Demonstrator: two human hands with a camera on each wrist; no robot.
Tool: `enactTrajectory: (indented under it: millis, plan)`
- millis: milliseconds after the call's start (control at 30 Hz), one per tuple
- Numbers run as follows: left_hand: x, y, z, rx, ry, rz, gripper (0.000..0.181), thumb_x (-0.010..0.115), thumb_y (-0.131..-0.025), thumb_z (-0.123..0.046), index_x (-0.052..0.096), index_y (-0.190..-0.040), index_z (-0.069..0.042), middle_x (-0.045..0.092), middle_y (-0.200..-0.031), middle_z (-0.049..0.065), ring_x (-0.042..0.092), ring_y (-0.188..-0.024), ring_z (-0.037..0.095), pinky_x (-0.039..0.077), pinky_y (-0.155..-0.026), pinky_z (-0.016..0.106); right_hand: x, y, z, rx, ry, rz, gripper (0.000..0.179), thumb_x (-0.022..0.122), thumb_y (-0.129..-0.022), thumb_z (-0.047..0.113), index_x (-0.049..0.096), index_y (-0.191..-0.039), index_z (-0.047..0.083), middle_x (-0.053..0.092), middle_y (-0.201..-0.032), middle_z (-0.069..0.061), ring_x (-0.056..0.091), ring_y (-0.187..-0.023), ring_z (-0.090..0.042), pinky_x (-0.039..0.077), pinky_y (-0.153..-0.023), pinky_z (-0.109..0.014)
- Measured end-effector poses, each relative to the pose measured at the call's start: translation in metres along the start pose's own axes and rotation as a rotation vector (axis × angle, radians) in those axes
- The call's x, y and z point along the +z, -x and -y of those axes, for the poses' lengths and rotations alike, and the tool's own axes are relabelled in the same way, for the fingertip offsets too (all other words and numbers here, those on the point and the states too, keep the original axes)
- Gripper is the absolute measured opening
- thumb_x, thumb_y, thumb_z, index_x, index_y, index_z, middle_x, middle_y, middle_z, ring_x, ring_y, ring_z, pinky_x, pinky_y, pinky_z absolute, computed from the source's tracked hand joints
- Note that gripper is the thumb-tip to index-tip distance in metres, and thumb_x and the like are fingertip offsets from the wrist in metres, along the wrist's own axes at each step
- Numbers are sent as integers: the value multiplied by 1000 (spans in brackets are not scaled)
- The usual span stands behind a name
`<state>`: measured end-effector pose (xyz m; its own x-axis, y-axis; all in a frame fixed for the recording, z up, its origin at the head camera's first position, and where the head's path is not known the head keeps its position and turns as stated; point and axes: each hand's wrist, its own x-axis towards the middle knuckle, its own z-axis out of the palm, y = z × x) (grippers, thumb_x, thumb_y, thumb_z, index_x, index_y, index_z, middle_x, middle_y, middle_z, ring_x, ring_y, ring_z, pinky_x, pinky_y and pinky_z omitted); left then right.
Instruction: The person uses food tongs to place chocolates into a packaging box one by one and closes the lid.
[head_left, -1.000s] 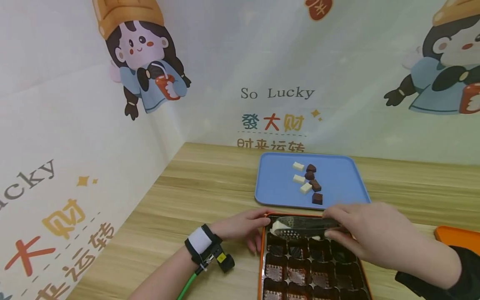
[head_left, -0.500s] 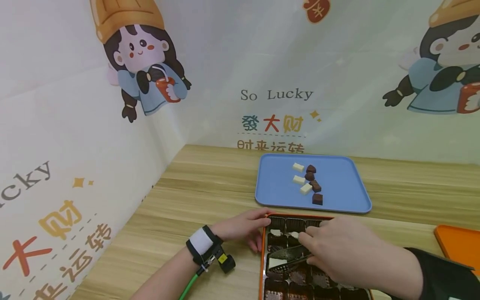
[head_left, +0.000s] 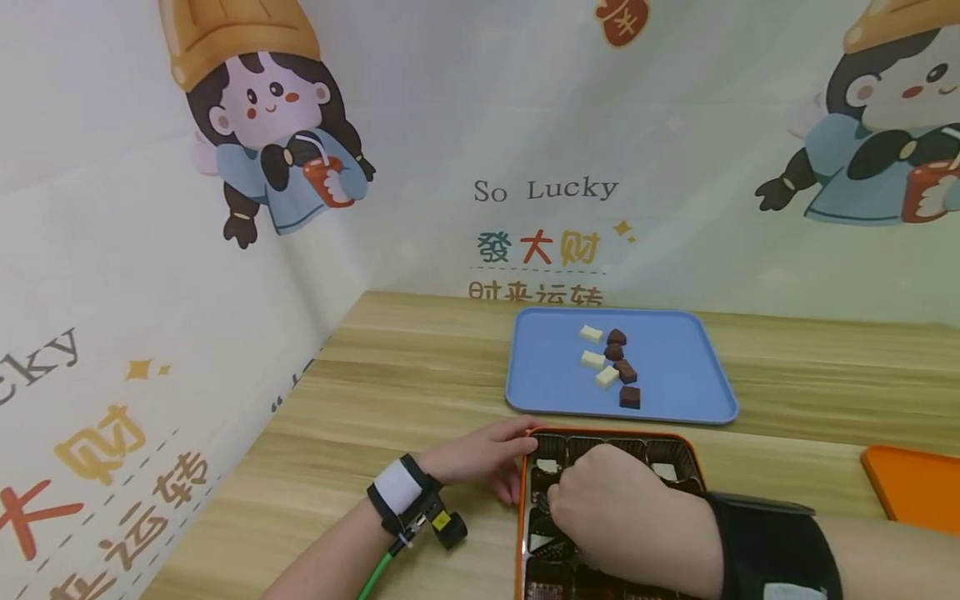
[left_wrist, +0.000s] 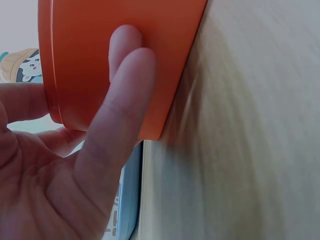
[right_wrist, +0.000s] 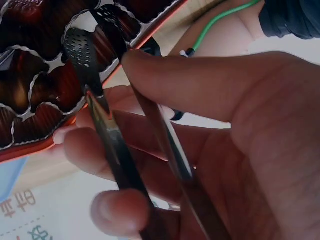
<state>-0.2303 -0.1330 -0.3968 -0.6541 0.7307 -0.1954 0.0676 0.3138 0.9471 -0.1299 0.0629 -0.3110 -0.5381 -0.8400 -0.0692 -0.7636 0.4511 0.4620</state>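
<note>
Cartoon-printed walls [head_left: 420,167] back a wood-grain counter [head_left: 420,358] — the left hand [head_left: 480,456] lays straight fingers [left_wrist: 125,90] against the orange compartment box [left_wrist: 80,60], the right hand [head_left: 626,510] grips perforated tongs [right_wrist: 117,145] at a white block [right_wrist: 85,21] inside; 7 chocolates [head_left: 626,371] lie on the blue tray [head_left: 682,367].

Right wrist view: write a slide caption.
The right hand holds tongs at a compartmented tray, a white piece showing between their perforated tips.

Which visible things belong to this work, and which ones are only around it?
Likely part of the work: tongs in the right hand, orange-walled compartment box, blue tray, white pieces, brown pieces.

Likely only around: flat orange item at the right, printed backdrop.
</note>
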Motion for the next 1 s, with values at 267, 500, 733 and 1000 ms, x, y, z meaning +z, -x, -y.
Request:
enactTrajectory:
  millis: [267,500,733,1000]
  plan:
    - [-2,2,0,4,0,15,40,37,-108,-24,39,-146,-13,65,-79,11,64,-60,19,58,-55,35,-12,-6,3,23,-24,52,32,78,-82,31,58,-57,26,42,-52,10,41,-46,-8,33,-41,-22]
    - [-2,1,0,0,4,14,41,36,-108,-25,39,-146,-13,64,-86,11,64,-61,20,58,-56,36,-27,20,-26,126,-152,93,26,76,-82,42,64,-69,23,48,-61,9,45,-50,-10,41,-44,-26]
    - [-1,2,-3,0,-12,4,40,36,-108,-23,39,-146,-11,61,-82,14,63,-60,20,58,-56,37,-20,53,-79,270,-212,24,30,74,-85,41,63,-92,14,48,-69,7,45,-54,-10,38,-42,-28]
    - [0,1,-2,10,-28,4,34,36,-108,-22,43,-138,-8,61,-79,12,63,-59,18,58,-56,36,20,61,-130,378,-91,-98,35,83,-77,23,54,-83,5,41,-59,0,42,-45,-13,36,-39,-29]
